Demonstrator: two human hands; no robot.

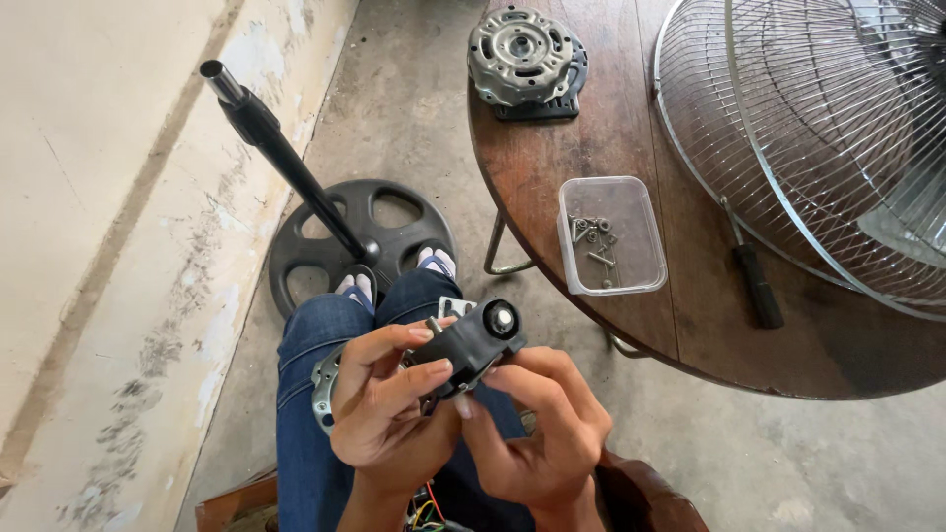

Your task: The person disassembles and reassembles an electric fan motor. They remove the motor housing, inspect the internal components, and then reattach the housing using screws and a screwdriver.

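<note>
I hold a black fan motor part (471,345) with a round silver shaft end over my lap. My left hand (384,404) wraps it from the left, fingers across its top. My right hand (537,424) grips it from below and the right. A silver metal motor housing (323,384) shows behind my left hand, and coloured wires (426,514) hang under my wrists.
A round wooden table (611,128) stands to the right with a clear plastic tub of screws (609,234), a grey motor casing (522,54), a screwdriver (755,281) and a wire fan guard (818,138). A black fan stand with round base (325,212) rests on the concrete floor by my feet.
</note>
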